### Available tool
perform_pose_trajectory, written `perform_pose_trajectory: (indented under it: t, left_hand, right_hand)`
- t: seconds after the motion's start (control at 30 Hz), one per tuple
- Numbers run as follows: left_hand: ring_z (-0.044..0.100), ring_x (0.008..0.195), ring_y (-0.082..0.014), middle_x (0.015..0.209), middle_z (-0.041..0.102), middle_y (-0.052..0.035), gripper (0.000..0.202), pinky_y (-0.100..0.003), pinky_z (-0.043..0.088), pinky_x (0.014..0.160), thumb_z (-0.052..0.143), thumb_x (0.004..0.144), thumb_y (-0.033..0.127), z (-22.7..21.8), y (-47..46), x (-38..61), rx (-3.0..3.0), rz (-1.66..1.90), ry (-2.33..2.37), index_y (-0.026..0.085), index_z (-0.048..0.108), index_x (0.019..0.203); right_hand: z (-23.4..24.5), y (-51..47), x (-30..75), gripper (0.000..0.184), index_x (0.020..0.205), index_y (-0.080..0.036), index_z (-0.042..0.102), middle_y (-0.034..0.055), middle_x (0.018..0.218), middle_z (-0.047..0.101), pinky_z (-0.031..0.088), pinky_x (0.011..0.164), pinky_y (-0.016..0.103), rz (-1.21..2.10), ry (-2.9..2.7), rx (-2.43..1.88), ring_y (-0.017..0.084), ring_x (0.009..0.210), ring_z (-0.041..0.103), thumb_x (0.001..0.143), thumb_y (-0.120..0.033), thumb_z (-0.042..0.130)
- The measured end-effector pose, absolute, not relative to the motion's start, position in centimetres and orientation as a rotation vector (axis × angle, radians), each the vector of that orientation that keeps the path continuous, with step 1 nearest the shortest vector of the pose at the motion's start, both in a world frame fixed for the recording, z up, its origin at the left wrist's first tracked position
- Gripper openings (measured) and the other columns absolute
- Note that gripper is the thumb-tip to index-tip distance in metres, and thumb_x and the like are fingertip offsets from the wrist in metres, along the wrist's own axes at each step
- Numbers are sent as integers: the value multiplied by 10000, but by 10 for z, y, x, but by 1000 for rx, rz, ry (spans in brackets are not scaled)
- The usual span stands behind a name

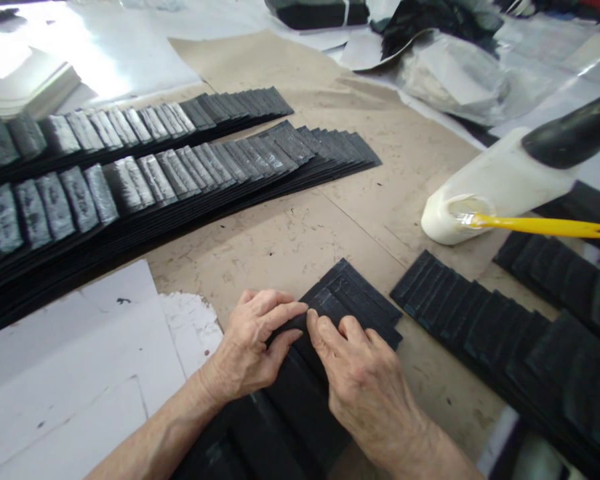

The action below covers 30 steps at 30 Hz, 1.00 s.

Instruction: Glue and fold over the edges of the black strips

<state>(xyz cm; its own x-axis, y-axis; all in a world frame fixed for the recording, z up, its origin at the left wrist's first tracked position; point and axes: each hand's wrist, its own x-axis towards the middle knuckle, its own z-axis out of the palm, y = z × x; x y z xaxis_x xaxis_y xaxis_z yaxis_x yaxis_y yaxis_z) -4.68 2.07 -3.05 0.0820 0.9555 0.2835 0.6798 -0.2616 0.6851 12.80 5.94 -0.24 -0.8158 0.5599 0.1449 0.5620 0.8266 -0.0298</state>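
Black flat pieces point(353, 290), which look like leather or fabric, lie overlapped on the brown-covered table in front of me. My left hand point(250, 340) pinches the edge of a black piece between thumb and fingers. Right beside it, my right hand point(365, 380) has its fingers curled and its fingertips on the same piece, close to the left fingertips. The right thumb is mostly hidden. Below the hands, more black material point(300, 407) spreads toward me, partly covered by my wrists.
Two long rows of overlapped black strips point(205, 167) with shiny ends run across the left. More overlapped strips point(470, 307) lie at right. Behind them a cut white bottle point(500, 180) holds a yellow-handled brush point(545, 225). White board point(70, 373) lies at lower left; clear plastic point(470, 80) sits behind.
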Motion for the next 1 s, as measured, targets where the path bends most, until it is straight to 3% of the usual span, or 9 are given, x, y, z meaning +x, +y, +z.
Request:
perform_pose_trajectory:
  t: [0.27, 0.47, 0.67, 0.8, 1.0]
  left_hand:
    - [502, 878, -174, 1044, 573, -32, 372, -362, 309, 732, 435, 837, 140, -32, 21, -48, 2177, 781, 1584, 290, 548, 1159]
    - [496, 871, -172, 1041, 554, -47, 351, -360, 329, 739, 437, 850, 161, -32, 21, -48, 2198, 780, 1600, 292, 562, 1150]
    - [497, 843, -162, 1020, 543, -43, 325, -349, 338, 731, 436, 860, 166, -32, 20, -47, 2240, 771, 1616, 286, 574, 1129]
    - [504, 861, -164, 1022, 540, -42, 324, -353, 349, 750, 415, 872, 169, -30, 19, -47, 2248, 749, 1621, 282, 571, 1132]
    - [537, 883, -166, 1002, 559, -34, 281, -328, 400, 748, 434, 863, 205, -12, 29, -57, 2319, 529, 1521, 276, 602, 1076]
  right_hand:
    - [-10, 41, 139, 380, 1125, -4, 583, 115, 1005, 624, 417, 630, 331, -103, -2660, -989, 202, 806, 492, 846, -39, 327]
    - [-25, 10, 176, 405, 1161, -44, 564, 118, 1107, 614, 396, 804, 365, -163, -2482, -1164, 232, 1010, 498, 874, -50, 279]
    - [-35, -18, 211, 427, 1144, -72, 577, 126, 1160, 593, 388, 821, 374, -155, -2453, -1251, 235, 1060, 501, 847, -46, 272]
    - [-19, -4, 217, 354, 1058, -89, 617, 102, 1034, 620, 420, 844, 313, 13, -2373, -1210, 191, 989, 516, 829, -32, 354]
    - [-9, 36, 175, 210, 1012, -97, 615, 88, 884, 621, 473, 767, 350, 117, -2167, -1343, 199, 848, 534, 820, -147, 544]
